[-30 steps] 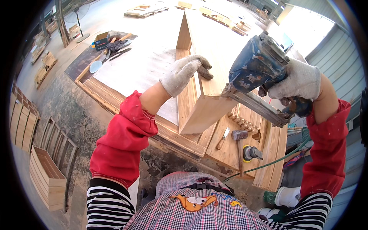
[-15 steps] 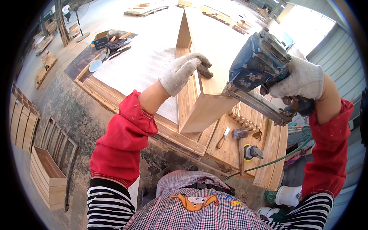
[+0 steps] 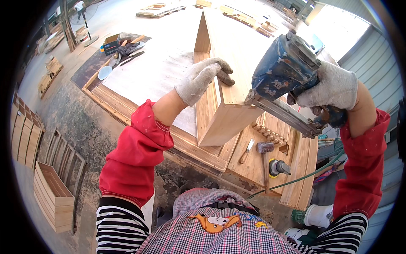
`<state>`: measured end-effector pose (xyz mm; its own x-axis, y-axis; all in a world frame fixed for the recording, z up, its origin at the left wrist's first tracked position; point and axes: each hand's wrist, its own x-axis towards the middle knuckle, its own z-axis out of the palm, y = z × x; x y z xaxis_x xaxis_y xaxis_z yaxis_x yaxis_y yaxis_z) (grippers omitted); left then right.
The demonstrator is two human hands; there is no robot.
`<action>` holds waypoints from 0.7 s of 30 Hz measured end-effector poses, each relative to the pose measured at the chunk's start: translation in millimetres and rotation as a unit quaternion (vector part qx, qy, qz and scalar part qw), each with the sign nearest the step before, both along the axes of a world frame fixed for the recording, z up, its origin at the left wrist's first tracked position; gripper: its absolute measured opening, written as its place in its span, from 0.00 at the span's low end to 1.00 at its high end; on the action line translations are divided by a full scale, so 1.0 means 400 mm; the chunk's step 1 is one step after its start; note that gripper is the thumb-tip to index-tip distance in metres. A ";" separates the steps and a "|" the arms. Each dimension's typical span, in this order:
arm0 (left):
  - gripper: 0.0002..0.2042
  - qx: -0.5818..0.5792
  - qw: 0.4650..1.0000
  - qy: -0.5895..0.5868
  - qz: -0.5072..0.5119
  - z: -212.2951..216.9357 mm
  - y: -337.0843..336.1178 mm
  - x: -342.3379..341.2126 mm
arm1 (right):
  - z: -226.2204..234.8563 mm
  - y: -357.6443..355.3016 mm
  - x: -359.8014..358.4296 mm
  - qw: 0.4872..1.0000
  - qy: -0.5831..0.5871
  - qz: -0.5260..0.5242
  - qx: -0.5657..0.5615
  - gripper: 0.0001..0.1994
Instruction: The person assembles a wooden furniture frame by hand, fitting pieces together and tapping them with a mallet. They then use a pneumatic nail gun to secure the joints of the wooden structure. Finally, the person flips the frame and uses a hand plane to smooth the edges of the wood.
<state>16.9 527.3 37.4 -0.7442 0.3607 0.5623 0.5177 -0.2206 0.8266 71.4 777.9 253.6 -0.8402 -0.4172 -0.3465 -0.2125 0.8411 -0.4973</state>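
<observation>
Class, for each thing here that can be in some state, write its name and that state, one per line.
Left hand: gloved, fingers over the frame's edge
Right hand: gloved, closed on the nail gun
Blue nail gun: held up, nose at the frame's corner
Wooden frame: standing on edge
Mallet: lying down
Wood-handled blade: lying down, blade bare
Green hose: loosely curved
</observation>
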 end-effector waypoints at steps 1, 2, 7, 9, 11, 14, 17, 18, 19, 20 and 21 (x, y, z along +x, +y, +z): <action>0.23 -0.001 1.000 -0.001 0.002 0.000 -0.001 0.001 | 0.003 -0.009 0.005 1.000 0.005 -0.002 0.012 0.14; 0.23 -0.001 1.000 -0.002 0.003 0.000 -0.003 0.001 | 0.005 -0.015 0.007 1.000 0.010 -0.004 0.025 0.13; 0.23 0.003 1.000 -0.005 -0.001 0.002 0.001 0.002 | 0.006 -0.011 -0.005 0.999 0.004 0.046 0.024 0.14; 0.22 0.002 1.000 -0.009 -0.001 0.004 0.004 0.003 | 0.010 -0.011 -0.004 0.997 0.018 0.063 0.034 0.13; 0.22 -0.008 1.000 -0.011 0.000 0.008 0.002 0.004 | 0.014 -0.019 -0.003 0.994 0.040 0.073 0.064 0.13; 0.22 0.019 0.999 -0.034 0.002 -0.001 0.007 0.002 | 0.024 -0.038 0.014 0.991 0.054 0.048 0.110 0.13; 0.20 0.047 0.999 -0.014 0.000 0.001 0.007 0.004 | 0.012 -0.017 0.010 0.996 0.041 0.056 0.064 0.12; 0.21 0.043 0.999 -0.011 0.001 0.004 0.007 0.003 | 0.018 -0.022 0.019 0.996 0.030 0.012 0.081 0.12; 0.21 0.040 0.999 -0.008 0.002 0.003 0.009 0.003 | 0.017 -0.016 0.021 0.997 0.027 0.015 0.070 0.12; 0.21 0.037 0.999 -0.006 0.004 0.004 0.010 0.003 | 0.014 -0.006 0.021 0.998 0.025 0.017 0.060 0.12; 0.22 0.025 1.000 0.000 0.004 0.005 0.010 0.002 | 0.014 0.000 0.021 0.998 0.023 0.020 0.049 0.13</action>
